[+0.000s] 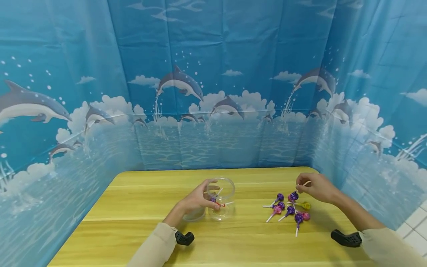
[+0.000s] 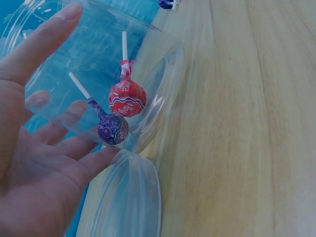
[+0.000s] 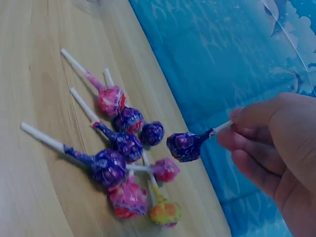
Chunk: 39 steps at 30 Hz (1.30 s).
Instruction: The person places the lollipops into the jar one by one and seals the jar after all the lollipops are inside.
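My left hand (image 1: 197, 200) holds a clear plastic jar (image 1: 228, 215) upright on the table, thumb and fingers around its side. Inside lie a red lollipop (image 2: 127, 98) and a purple lollipop (image 2: 113, 129), both with white sticks. To the right, my right hand (image 1: 317, 187) pinches the stick of another purple lollipop (image 3: 183, 146), which hangs head down above the pile. That loose pile has several wrapped lollipops: purple ones (image 3: 109, 167), pink ones (image 3: 111, 100) and a yellow one (image 3: 165, 213).
A clear round lid (image 2: 148, 197) lies on the table beside the jar, partly behind the left hand. The yellow wood-grain table (image 1: 133, 207) meets a blue dolphin-print curtain (image 1: 213, 141) at its back and sides. White tiles (image 1: 417, 224) show at the far right.
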Each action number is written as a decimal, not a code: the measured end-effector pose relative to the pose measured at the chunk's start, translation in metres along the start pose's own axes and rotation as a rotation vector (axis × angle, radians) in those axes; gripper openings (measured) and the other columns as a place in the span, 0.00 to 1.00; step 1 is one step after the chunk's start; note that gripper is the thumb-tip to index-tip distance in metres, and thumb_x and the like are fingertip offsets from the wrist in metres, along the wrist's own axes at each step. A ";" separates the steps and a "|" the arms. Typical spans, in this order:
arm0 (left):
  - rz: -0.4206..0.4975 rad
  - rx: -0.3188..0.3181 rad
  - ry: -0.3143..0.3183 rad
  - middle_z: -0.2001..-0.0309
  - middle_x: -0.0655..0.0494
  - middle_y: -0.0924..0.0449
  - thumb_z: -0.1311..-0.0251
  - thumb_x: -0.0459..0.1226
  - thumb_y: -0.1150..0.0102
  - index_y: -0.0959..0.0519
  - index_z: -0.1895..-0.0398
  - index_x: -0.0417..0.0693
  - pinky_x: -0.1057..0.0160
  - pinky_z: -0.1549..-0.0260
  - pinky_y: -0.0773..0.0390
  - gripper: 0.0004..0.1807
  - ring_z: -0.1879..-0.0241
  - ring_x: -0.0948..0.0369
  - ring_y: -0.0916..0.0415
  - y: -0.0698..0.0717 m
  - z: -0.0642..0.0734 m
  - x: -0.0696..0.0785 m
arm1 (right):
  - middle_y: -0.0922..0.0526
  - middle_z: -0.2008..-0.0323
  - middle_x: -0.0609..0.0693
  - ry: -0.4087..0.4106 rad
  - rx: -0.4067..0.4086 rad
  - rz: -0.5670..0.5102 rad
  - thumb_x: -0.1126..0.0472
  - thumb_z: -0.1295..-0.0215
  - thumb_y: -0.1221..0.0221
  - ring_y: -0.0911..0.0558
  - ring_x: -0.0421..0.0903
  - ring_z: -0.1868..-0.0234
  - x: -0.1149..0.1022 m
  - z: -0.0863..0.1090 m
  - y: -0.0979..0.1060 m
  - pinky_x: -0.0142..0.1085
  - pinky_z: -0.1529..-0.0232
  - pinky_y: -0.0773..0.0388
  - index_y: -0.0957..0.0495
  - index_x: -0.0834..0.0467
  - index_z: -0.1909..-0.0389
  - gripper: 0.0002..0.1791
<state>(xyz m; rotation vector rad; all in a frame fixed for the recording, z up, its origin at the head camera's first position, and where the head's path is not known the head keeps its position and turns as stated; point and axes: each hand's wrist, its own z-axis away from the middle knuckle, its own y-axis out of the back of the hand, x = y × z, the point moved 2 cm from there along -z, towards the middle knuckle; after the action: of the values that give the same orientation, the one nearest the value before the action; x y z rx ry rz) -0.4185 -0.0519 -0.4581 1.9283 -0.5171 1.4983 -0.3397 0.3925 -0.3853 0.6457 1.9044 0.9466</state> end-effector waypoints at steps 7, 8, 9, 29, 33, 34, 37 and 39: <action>-0.009 -0.011 0.000 0.28 0.40 0.35 0.41 0.33 0.24 0.44 0.19 0.55 0.51 0.44 0.22 0.50 0.44 0.50 0.21 -0.005 -0.001 -0.007 | 0.16 0.66 0.49 -0.051 0.018 -0.063 0.67 0.27 0.38 0.14 0.45 0.64 -0.003 -0.004 -0.012 0.38 0.62 0.17 0.20 0.59 0.64 0.04; -0.009 -0.012 -0.002 0.28 0.40 0.35 0.41 0.34 0.24 0.44 0.19 0.55 0.51 0.45 0.22 0.50 0.44 0.50 0.21 -0.006 -0.002 -0.007 | 0.16 0.65 0.49 -0.061 0.026 -0.073 0.67 0.27 0.38 0.14 0.45 0.64 -0.004 -0.005 -0.013 0.38 0.62 0.17 0.21 0.58 0.64 0.04; -0.010 -0.014 -0.003 0.28 0.41 0.34 0.40 0.33 0.24 0.44 0.19 0.55 0.51 0.45 0.22 0.50 0.44 0.50 0.21 -0.006 -0.003 -0.007 | 0.16 0.65 0.49 -0.068 0.031 -0.090 0.67 0.26 0.39 0.14 0.46 0.63 -0.006 -0.006 -0.014 0.38 0.62 0.17 0.21 0.59 0.63 0.04; 0.027 0.004 0.008 0.28 0.42 0.34 0.41 0.31 0.25 0.44 0.19 0.53 0.51 0.45 0.22 0.50 0.44 0.47 0.21 -0.003 0.000 0.000 | 0.14 0.64 0.50 -0.081 0.088 -0.180 0.63 0.25 0.39 0.13 0.47 0.62 -0.035 -0.052 -0.033 0.49 0.56 0.17 0.19 0.59 0.60 0.04; 0.026 0.008 0.006 0.28 0.41 0.34 0.41 0.30 0.25 0.43 0.20 0.53 0.51 0.44 0.22 0.50 0.43 0.48 0.21 -0.002 0.000 0.001 | 0.13 0.63 0.49 -0.081 0.082 -0.198 0.63 0.25 0.39 0.13 0.46 0.62 -0.040 -0.059 -0.038 0.50 0.55 0.17 0.19 0.59 0.59 0.04; 0.026 0.009 0.007 0.28 0.41 0.34 0.41 0.30 0.25 0.43 0.20 0.54 0.51 0.44 0.22 0.50 0.43 0.48 0.21 -0.002 0.000 0.001 | 0.13 0.63 0.50 -0.080 0.081 -0.206 0.63 0.25 0.38 0.13 0.46 0.62 -0.042 -0.061 -0.039 0.51 0.55 0.17 0.19 0.60 0.59 0.04; 0.025 0.012 0.008 0.28 0.41 0.34 0.41 0.31 0.24 0.43 0.20 0.54 0.51 0.44 0.22 0.50 0.43 0.49 0.21 -0.001 0.001 0.001 | 0.13 0.63 0.50 -0.079 0.076 -0.238 0.63 0.25 0.38 0.13 0.47 0.61 -0.046 -0.066 -0.042 0.51 0.55 0.17 0.19 0.60 0.59 0.04; 0.023 0.013 0.009 0.29 0.42 0.33 0.42 0.32 0.23 0.43 0.20 0.54 0.51 0.44 0.22 0.51 0.43 0.49 0.21 0.000 0.001 0.001 | 0.13 0.63 0.51 -0.083 0.070 -0.268 0.63 0.26 0.38 0.13 0.48 0.61 -0.049 -0.069 -0.045 0.50 0.54 0.17 0.18 0.60 0.59 0.04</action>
<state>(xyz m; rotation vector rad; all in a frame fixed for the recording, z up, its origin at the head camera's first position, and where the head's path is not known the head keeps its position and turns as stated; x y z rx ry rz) -0.4177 -0.0524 -0.4577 1.9312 -0.5285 1.5274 -0.3804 0.3062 -0.3762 0.4487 1.8993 0.6757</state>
